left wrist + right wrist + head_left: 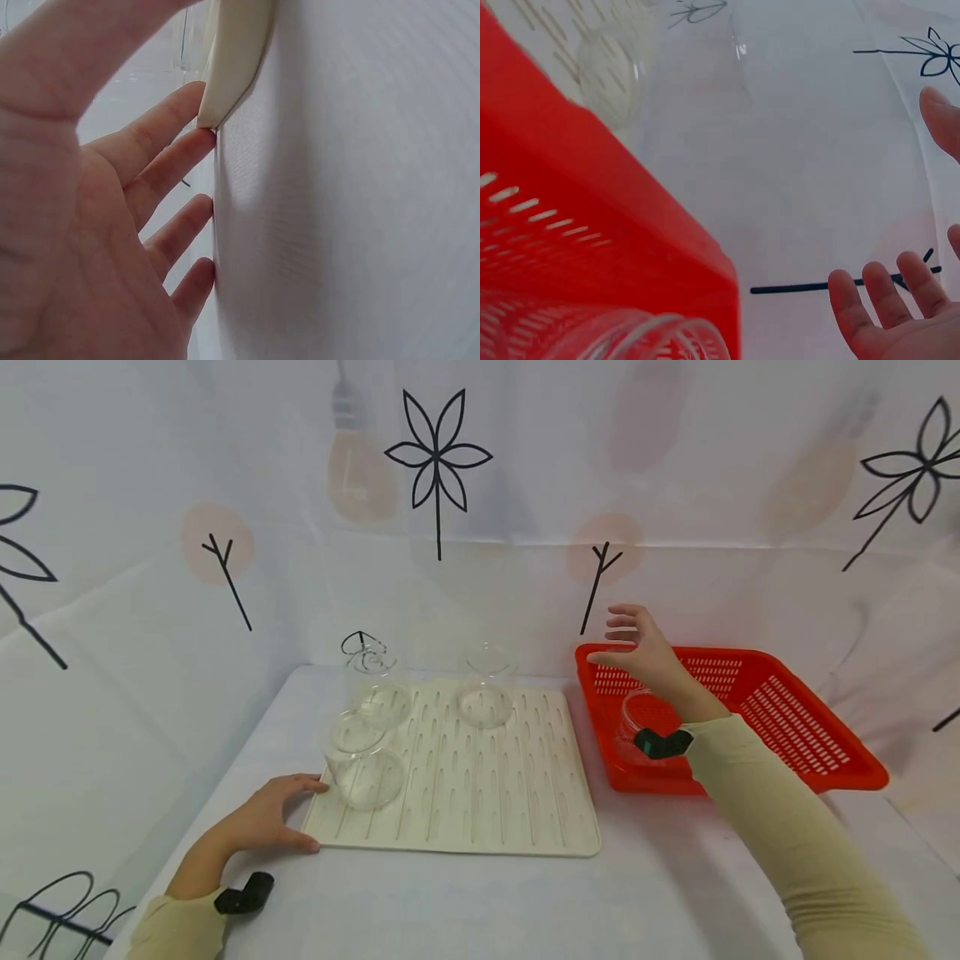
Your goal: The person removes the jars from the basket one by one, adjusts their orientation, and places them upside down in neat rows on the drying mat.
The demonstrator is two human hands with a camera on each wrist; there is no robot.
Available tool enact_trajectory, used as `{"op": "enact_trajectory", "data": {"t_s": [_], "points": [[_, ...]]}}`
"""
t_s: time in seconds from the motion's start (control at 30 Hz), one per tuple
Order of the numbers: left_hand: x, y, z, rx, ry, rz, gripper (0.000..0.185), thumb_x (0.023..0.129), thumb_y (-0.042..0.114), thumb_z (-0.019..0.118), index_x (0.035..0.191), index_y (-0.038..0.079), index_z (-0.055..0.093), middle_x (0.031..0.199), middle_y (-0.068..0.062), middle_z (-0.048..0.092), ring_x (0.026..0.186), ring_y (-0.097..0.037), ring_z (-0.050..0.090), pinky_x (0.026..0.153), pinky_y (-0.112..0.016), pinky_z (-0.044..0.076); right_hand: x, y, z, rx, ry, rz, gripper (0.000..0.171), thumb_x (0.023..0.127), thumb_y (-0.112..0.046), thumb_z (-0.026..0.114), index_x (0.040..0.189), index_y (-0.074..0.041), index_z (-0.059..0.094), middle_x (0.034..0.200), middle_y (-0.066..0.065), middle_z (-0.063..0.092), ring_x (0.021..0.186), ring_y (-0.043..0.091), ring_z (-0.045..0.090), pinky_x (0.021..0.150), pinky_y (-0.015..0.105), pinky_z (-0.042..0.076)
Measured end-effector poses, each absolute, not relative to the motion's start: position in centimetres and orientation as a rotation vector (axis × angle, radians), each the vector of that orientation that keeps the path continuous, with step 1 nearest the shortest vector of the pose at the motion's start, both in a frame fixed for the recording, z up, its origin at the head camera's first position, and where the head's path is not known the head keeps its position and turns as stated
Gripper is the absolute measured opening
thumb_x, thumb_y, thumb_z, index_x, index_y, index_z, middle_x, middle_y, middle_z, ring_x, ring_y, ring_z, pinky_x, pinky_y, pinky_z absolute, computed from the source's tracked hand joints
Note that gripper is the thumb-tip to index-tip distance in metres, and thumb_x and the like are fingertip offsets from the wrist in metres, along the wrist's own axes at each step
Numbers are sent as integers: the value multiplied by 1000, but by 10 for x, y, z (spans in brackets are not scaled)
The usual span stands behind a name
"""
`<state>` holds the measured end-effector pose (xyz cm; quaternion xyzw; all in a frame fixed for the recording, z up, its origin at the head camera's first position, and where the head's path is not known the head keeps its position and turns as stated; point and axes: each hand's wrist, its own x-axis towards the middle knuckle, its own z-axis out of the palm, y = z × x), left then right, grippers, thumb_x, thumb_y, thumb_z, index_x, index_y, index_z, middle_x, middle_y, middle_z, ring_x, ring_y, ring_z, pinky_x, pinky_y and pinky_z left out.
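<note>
The left hand [262,822] lies flat and wide on the bench [465,902], touching the mat [480,802] corner — a glass [363,760] sits at its 1 o'clock. The right hand [645,652] hangs wide, holding nothing — another glass [637,727] lies in the red basket [795,727] at its 6 o'clock.

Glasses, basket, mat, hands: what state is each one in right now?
Front glass: upright on the mat, empty.
Back-left glass: upright, empty.
Back-right glass: upright, empty.
Glass in the basket: lying inside, partly hidden by the wrist.
Red basket: on the table, holds one glass.
Drying mat: flat, three glasses on it.
Left hand: open, touching the mat's corner.
Right hand: open, above the basket, holding nothing.
</note>
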<state>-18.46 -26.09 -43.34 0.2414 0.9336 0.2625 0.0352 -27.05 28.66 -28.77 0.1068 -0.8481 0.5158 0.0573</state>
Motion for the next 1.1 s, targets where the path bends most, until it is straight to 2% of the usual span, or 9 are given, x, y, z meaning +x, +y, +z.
{"op": "enact_trajectory", "data": {"t_s": [0.13, 0.33, 0.4, 0.53, 0.67, 0.97, 1.1], "points": [[-185, -262, -432, 742, 2869, 804, 78, 59, 49, 84, 120, 8, 57, 131, -22, 47, 120, -46, 36, 94, -63, 29, -270, 298, -289, 357, -2621, 1526, 78, 82, -15, 73, 142, -13, 23, 139, 14, 32, 125, 36, 35, 94, 51, 40], [-186, -263, -431, 758, 2868, 816, 78, 58, 48, 84, 119, 7, 57, 130, -22, 48, 120, -47, 37, 94, -63, 29, -267, 316, -291, 390, -2703, 1448, 77, 82, -18, 73, 141, -14, 24, 137, 13, 34, 123, 36, 39, 85, 35, 49], [-186, -263, -431, 762, 2865, 819, 78, 59, 49, 84, 119, 7, 57, 130, -22, 48, 120, -47, 37, 94, -63, 29, -267, 322, -292, 406, -2728, 1450, 77, 81, -18, 73, 141, -14, 24, 137, 14, 33, 121, 37, 40, 83, 33, 50], [-187, -263, -432, 768, 2870, 824, 78, 58, 49, 84, 119, 7, 57, 130, -21, 48, 119, -46, 38, 94, -62, 29, -266, 334, -296, 439, -2791, 1459, 77, 81, -15, 73, 140, -13, 24, 139, 17, 32, 120, 42, 40, 86, 44, 48], [-187, -263, -433, 758, 2869, 829, 79, 58, 49, 84, 119, 8, 57, 130, -21, 48, 120, -46, 38, 94, -62, 30, -265, 346, -299, 484, -2846, 1423, 76, 80, -10, 73, 140, -12, 25, 139, 18, 32, 122, 41, 36, 91, 53, 42], [-187, -262, -435, 730, 2857, 826, 81, 58, 50, 84, 121, 8, 57, 132, -21, 47, 121, -46, 36, 95, -63, 28, -260, 374, -308, 560, -2943, 1366, 79, 80, -7, 72, 141, -6, 21, 141, 22, 27, 125, 44, 25, 90, 59, 40], [-187, -262, -438, 741, 2867, 829, 80, 58, 50, 84, 120, 7, 57, 132, -21, 47, 121, -46, 36, 95, -62, 28, -258, 387, -311, 570, -2997, 1352, 83, 79, -10, 73, 142, -5, 19, 142, 24, 24, 124, 47, 26, 85, 55, 45]]}}
